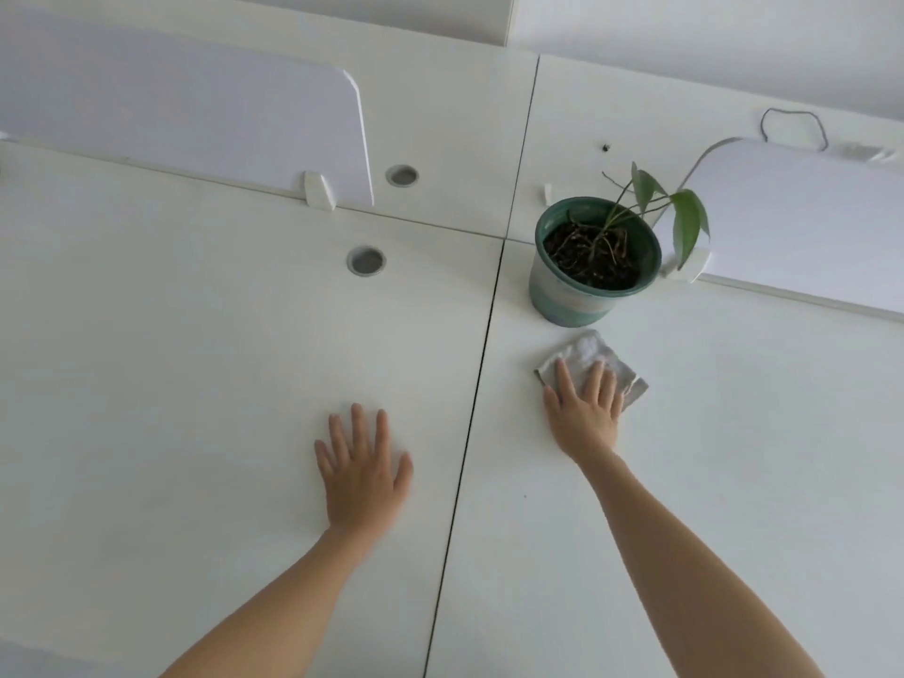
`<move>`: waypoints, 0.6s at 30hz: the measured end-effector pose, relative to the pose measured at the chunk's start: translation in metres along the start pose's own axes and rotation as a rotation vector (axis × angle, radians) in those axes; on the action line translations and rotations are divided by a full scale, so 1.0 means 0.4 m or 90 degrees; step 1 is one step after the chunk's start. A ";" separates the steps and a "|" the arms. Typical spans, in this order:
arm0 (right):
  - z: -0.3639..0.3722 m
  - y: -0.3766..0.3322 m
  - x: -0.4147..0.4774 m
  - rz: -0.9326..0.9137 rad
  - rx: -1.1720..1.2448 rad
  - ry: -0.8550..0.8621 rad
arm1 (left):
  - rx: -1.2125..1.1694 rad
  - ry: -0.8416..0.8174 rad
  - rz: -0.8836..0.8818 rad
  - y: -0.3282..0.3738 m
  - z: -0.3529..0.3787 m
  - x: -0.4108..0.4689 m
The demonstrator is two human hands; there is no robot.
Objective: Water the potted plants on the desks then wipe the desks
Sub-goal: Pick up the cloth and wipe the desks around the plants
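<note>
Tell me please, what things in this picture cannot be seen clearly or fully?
Head view only:
- Part of the cloth: covered by the right hand.
- The small dark speck behind the potted plant: too small to identify.
- Whether the soil is wet: not clear enough to judge.
- The right divider panel and the thin wire loop: the panel is cut off by the right edge, and the loop's ends drop out of sight behind the panel.
- Both forearms: cut off by the bottom edge.

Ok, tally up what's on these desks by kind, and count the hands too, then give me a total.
Potted plants: 1, the potted plant
Cloths: 1, the cloth
Cable holes: 2, near hole, far hole
Divider panels: 2, left panel, right panel
Hands: 2, left hand, right hand
Total: 8
</note>
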State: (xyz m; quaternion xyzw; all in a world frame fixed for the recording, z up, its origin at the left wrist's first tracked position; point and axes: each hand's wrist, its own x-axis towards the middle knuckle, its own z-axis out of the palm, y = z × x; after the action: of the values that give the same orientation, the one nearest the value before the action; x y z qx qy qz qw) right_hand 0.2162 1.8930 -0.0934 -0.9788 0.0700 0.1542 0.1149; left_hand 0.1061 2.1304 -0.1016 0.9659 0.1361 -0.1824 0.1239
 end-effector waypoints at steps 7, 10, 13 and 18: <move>0.062 -0.261 0.022 -0.229 -0.085 -0.062 | -0.023 0.002 -0.022 0.004 0.010 0.017; 0.088 -0.243 -0.055 -0.257 -0.128 -0.028 | -0.037 0.011 -0.024 0.002 0.017 0.018; 0.085 -0.087 -0.100 -0.174 -0.111 -0.048 | -0.034 0.062 -0.023 -0.003 0.033 0.028; 0.002 0.195 -0.044 0.105 -0.084 0.093 | 0.002 0.124 -0.002 -0.004 0.053 0.031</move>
State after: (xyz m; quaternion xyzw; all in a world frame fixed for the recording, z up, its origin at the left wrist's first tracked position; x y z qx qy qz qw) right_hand 0.1860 1.8197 -0.1043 -0.9838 0.1482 0.0959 0.0318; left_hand 0.1098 2.1286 -0.1257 0.9790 0.1484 -0.0883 0.1080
